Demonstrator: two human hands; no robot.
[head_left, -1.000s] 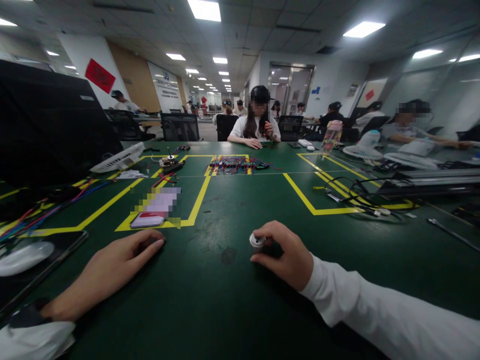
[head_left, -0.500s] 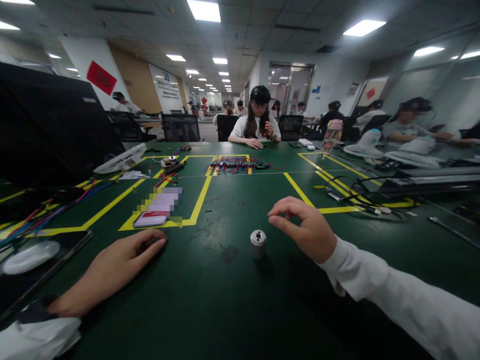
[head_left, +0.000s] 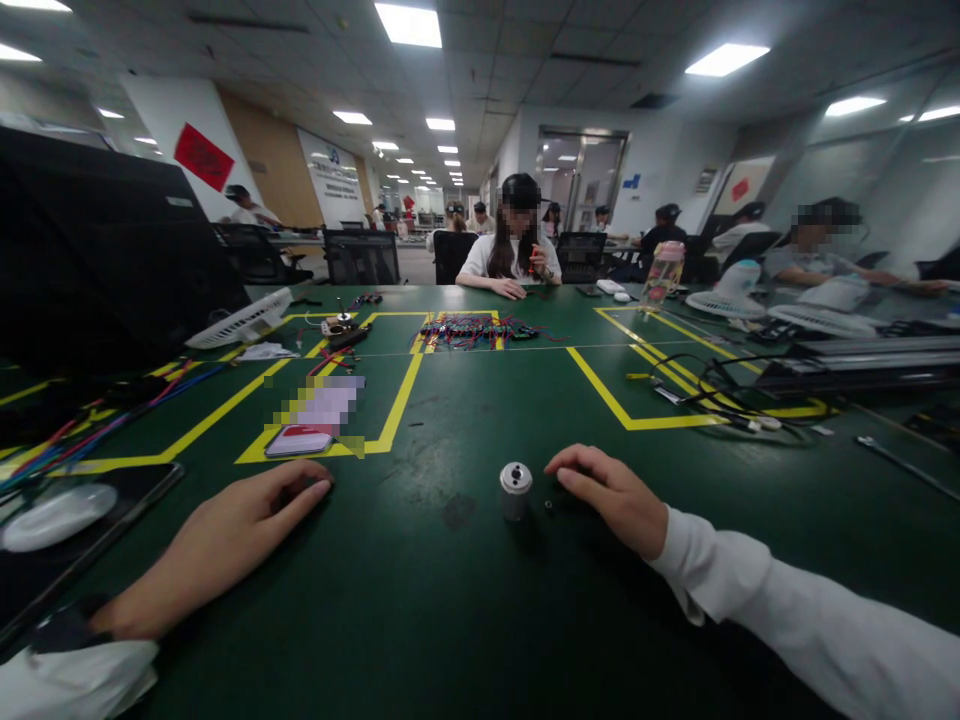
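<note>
Now your left hand (head_left: 244, 525) rests loosely curled and seemingly empty on the bench (head_left: 420, 630), and your right hand (head_left: 615, 500), its relaxed grip narrow and apparently empty, has released the upright metal cylinder (head_left: 515, 500), with a small ring (head_left: 548, 505) newly visible just beside it, so both parts sit unheld, while the far wall sign (head_left: 330, 190) is too blurred to read.

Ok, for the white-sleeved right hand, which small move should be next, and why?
I would probably draw the bare right hand slightly away, avoiding the tiny, pale, ring-like piece: it lies loose close by, beside the upright silver metal cylinder, and neither looks held.
</note>
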